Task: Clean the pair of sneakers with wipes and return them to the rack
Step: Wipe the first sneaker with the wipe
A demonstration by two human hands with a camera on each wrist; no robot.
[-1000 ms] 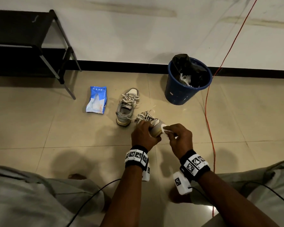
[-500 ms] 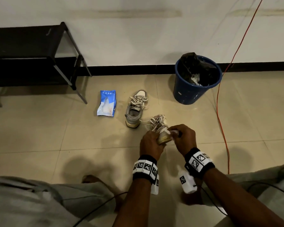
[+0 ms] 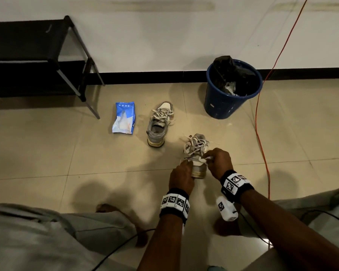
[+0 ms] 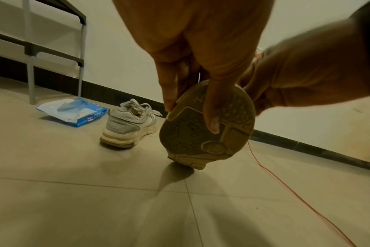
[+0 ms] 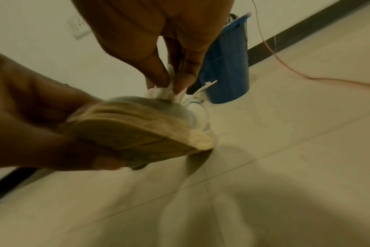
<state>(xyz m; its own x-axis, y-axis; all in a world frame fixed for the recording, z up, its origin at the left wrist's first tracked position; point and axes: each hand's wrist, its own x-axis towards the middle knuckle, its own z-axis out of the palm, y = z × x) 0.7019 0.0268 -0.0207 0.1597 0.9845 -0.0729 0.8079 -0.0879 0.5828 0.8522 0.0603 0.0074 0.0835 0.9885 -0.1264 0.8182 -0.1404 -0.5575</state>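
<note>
Sneaker (image 3: 197, 153) tilted heel-up on the floor, toe down — left hand (image 3: 181, 176) gripped its heel and sole, right hand (image 3: 219, 163) pinched a balled wipe (image 3: 205, 159) against the upper. Wiping step under way; second sneaker (image 3: 160, 125) probably next, rack (image 3: 37, 55) last.

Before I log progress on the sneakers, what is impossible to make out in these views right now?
- Held sneaker: its heel in the head view, covered by left hand.
- Wipe: how dirty, right wrist view blurred.
- Bin contents: head view too dark.
- Rack: cut off at left edge.
</note>
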